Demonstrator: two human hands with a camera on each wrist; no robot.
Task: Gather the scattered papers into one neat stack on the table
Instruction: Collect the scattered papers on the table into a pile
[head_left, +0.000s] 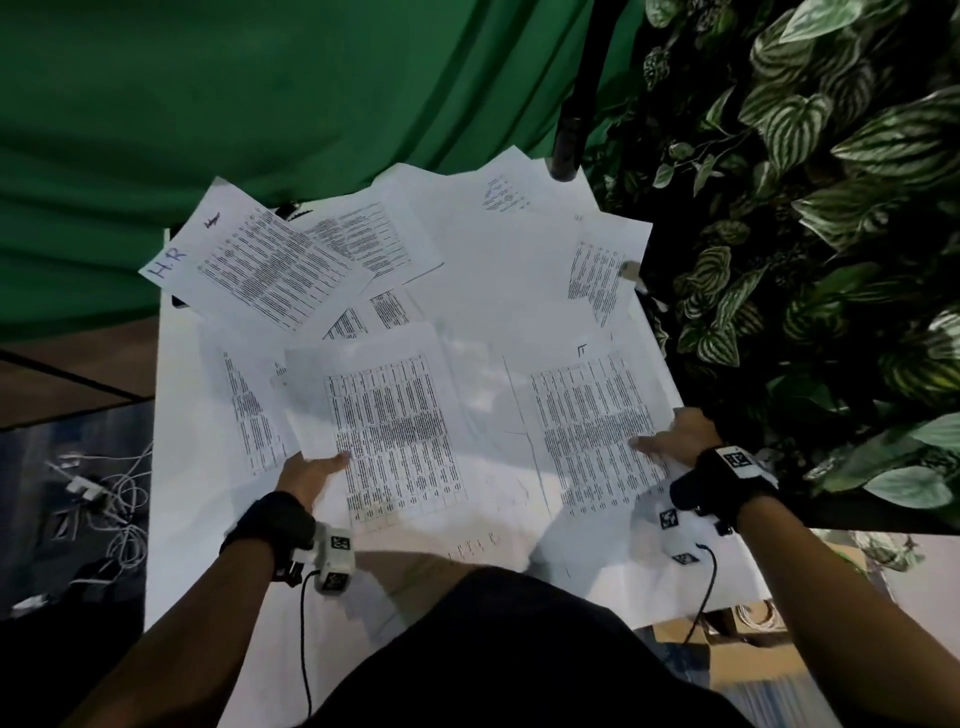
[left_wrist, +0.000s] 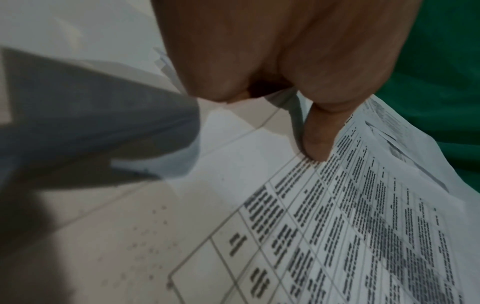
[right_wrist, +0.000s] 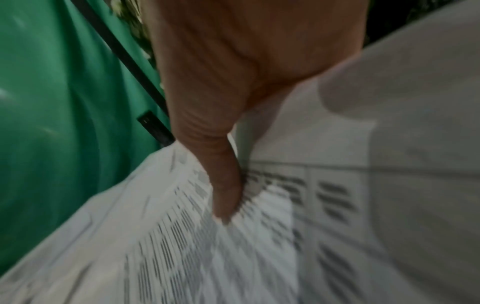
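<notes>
So we've got the papers (head_left: 395, 291) still spread all over the white table (head_left: 208, 519), overlapping every which way. A few of them poke out past the far edge: the sheet marked "H.R" (head_left: 244, 265) hangs off the far left corner, and another one juts over the far right side towards the leafy wall (head_left: 831, 208).

Our left hand (head_left: 311, 475) pinches the near left edge of a table-printed sheet (head_left: 389, 431), thumb on top, and that sheet is lifted off the pile with its left side curling up. In the left wrist view the thumb (left_wrist: 318, 135) presses right on the grid. Our right hand (head_left: 675, 436) grips a second printed sheet (head_left: 592, 431) at its right edge, thumb (right_wrist: 223, 185) on top, close to the table's right edge; the other fingers are hidden under the paper.

Open room: the bare strip of table at the near edge, between our two arms. The green curtain (head_left: 260, 104) crowds the far side, and a black pole (head_left: 576, 104) stands at the far right corner.
</notes>
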